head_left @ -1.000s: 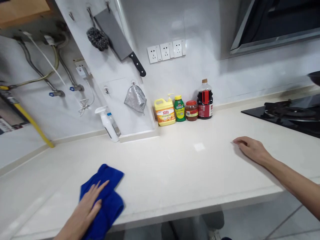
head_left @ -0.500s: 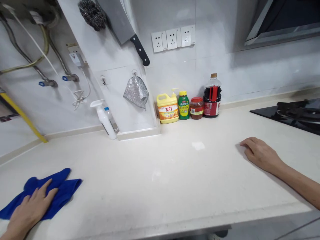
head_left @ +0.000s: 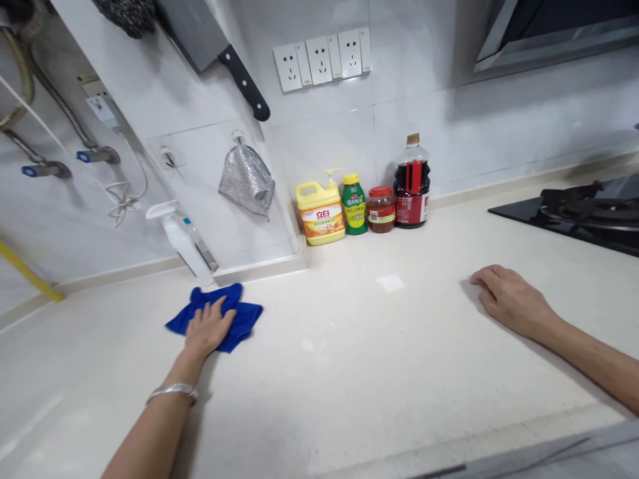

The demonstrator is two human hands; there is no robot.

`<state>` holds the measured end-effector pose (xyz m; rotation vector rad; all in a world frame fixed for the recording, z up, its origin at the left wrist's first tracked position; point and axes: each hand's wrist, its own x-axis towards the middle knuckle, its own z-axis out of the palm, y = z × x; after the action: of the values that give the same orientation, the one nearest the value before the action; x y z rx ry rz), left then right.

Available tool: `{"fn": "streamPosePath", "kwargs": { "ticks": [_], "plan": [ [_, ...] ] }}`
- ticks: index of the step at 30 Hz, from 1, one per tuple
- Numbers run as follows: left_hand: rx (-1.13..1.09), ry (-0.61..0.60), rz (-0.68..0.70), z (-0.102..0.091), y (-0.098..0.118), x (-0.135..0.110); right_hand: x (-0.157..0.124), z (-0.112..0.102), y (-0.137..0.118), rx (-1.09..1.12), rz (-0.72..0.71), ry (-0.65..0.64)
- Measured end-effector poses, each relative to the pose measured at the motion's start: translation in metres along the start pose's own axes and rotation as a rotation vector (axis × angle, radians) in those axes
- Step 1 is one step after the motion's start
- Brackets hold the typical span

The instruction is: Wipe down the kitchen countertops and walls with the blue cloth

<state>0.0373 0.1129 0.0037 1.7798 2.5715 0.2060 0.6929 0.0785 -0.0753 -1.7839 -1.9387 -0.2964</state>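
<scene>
My left hand (head_left: 208,327) lies with fingers spread on a crumpled blue cloth (head_left: 243,320), pressing it against the pale countertop (head_left: 319,392). A silver bangle (head_left: 172,391) circles the left wrist. Just behind the cloth, a white spray bottle (head_left: 184,243) leans by the wall ledge. My right hand (head_left: 514,301) rests on the counter at the right, its fingers loosely curled under and nothing visible in them. The undersides of those fingers are hidden.
A yellow detergent jug (head_left: 320,213), green bottle (head_left: 355,206), red-lidded jar (head_left: 381,211) and dark sauce bottle (head_left: 412,186) line the wall. A black stove (head_left: 594,213) is at right. A cleaver (head_left: 214,50) and silver mesh cloth (head_left: 248,178) hang above the counter.
My left hand has slid the blue cloth right and toward the back wall, up to the spray bottle. The view has shifted slightly; my right hand stays in place on the counter.
</scene>
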Motion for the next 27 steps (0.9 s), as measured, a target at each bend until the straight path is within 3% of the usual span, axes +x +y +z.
{"fn": "streamPosePath", "kwargs": {
  "ticks": [3,6,9,12,20,24,27],
  "plan": [
    [-0.023,-0.044,0.035,0.009,0.08,-0.007,0.001,-0.003,-0.005,0.016,0.013,0.019],
    [-0.038,-0.061,0.112,0.015,0.146,-0.024,0.002,-0.005,-0.011,0.017,0.023,0.042],
    [-0.057,-0.074,0.245,0.019,0.19,-0.047,0.004,-0.007,-0.016,0.009,0.046,0.044],
    [-0.071,-0.102,0.396,0.021,0.22,-0.074,0.006,-0.01,-0.021,0.008,0.062,0.036],
    [-0.11,-0.213,0.764,0.02,0.266,-0.175,0.008,-0.025,-0.034,0.049,0.119,-0.009],
    [-0.134,-0.283,0.87,0.014,0.259,-0.221,0.005,-0.024,-0.028,0.095,0.111,0.011],
    [-0.152,-0.324,0.936,0.005,0.233,-0.235,0.005,-0.022,-0.017,0.183,0.075,0.041]
  ]
}}
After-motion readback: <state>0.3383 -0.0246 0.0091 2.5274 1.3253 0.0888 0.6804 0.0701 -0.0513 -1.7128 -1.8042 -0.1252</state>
